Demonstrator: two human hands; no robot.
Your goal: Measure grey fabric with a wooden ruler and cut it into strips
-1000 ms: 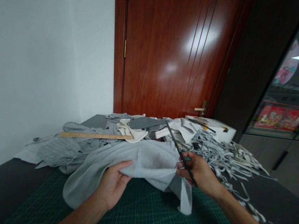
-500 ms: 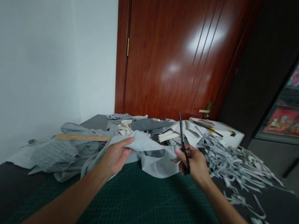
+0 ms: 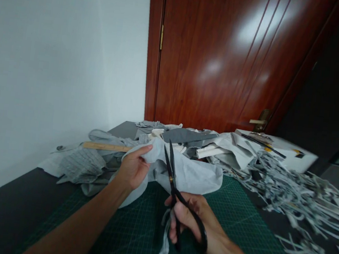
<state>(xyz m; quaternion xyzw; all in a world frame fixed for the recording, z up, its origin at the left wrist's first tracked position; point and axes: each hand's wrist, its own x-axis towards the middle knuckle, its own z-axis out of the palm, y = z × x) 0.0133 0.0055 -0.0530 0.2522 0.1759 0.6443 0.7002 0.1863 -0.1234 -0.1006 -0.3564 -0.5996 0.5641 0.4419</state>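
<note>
My left hand pinches the edge of a light grey cloth, which drapes over the green cutting mat. In my right hand are black-handled scissors, their blades slightly parted and pointing up in front of the cloth. From the fingers of that hand hangs a narrow grey fabric strip, over the mat. Whether the blades touch the cloth I cannot tell.
A wooden ruler lies across crumpled grey fabric at the left. Behind the cloth are more fabric pieces. Cut strips heap at the right, beside a white box. A wall and a wooden door stand behind the table.
My right hand has come lower and to the left with the scissors, whose blades now show apart. A fabric strip now hangs from it. The view has turned left; my left hand still holds the cloth.
</note>
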